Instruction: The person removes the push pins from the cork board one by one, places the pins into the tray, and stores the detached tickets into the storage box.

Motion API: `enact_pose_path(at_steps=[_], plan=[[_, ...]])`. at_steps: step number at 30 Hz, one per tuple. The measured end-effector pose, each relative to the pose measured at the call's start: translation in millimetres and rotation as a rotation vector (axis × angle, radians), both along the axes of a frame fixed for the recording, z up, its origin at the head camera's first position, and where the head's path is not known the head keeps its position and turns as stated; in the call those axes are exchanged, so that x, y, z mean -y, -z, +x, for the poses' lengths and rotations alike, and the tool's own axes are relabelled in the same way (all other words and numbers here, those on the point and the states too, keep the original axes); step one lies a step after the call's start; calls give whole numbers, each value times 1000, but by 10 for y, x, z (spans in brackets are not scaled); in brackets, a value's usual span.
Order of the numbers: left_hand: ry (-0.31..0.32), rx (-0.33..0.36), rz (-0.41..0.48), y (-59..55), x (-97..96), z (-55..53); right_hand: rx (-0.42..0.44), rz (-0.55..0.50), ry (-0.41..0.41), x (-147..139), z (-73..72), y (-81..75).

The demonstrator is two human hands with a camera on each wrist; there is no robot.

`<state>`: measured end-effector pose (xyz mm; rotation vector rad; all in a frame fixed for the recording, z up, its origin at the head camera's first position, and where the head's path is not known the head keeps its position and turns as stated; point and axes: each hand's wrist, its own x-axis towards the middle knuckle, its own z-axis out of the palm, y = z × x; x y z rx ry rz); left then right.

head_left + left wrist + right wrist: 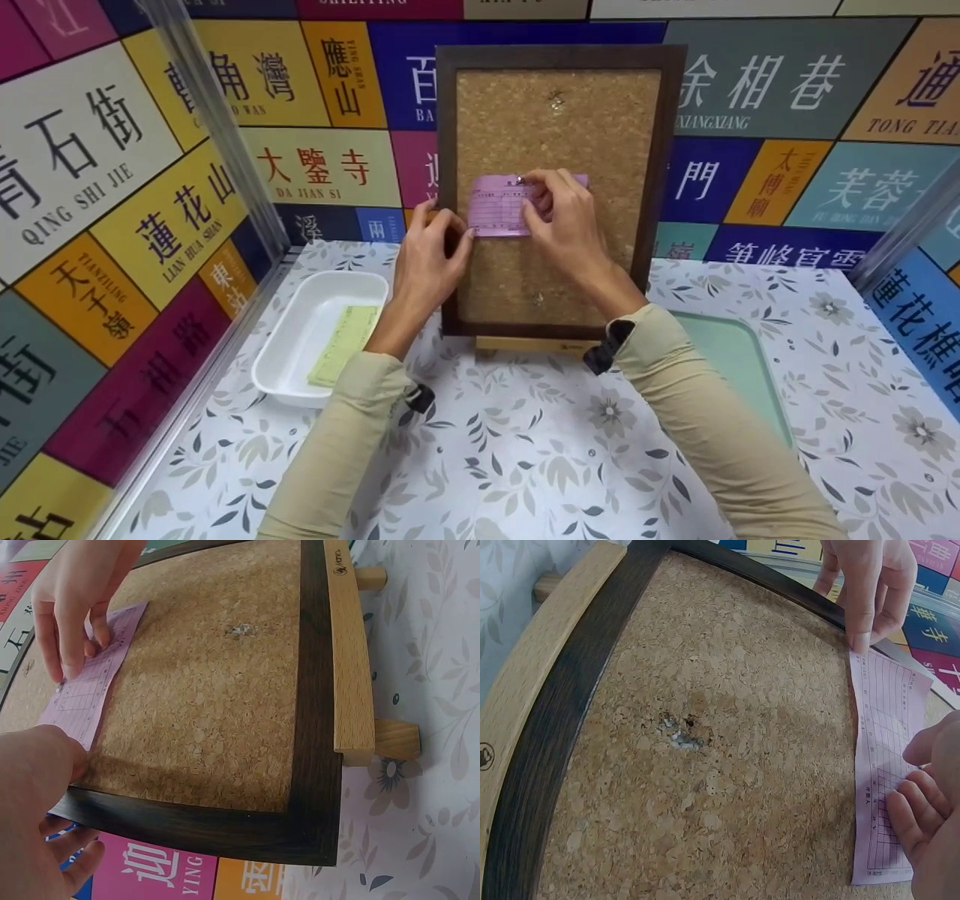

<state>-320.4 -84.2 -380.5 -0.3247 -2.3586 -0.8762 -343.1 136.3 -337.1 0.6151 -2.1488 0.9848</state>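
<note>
A pink printed slip [496, 206] lies against a cork board [555, 277] in a dark wooden frame. My left hand [429, 251] grips the frame's left side, thumb on the slip's lower left corner and fingers behind the frame. In the left wrist view, that thumb overlaps the slip's edge. My right hand [566, 214] is over the slip's right part, with curled fingers. A small shiny pin [60, 688] shows at its thumb and index fingertips, by the slip's top edge. The right wrist view shows the slip [877, 765] slightly bowed along its lower edge.
The board leans on a light wooden stand [352, 675]. At left is a white tray [281, 360] with yellow slips [343, 345]. A pale green tray [739, 367] lies behind my right forearm. Silvery marks [556, 101] show on the cork above and below the slip.
</note>
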Motion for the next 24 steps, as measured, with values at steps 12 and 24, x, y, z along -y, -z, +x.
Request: enact_pose_path(at_steps=[12,24], plan=[[8,-15,22,16,4,-6,-39,-82,63,107,-58,-8],[26,-28,19,31,-2,-15,-43,-70,124,119,-91,-13]])
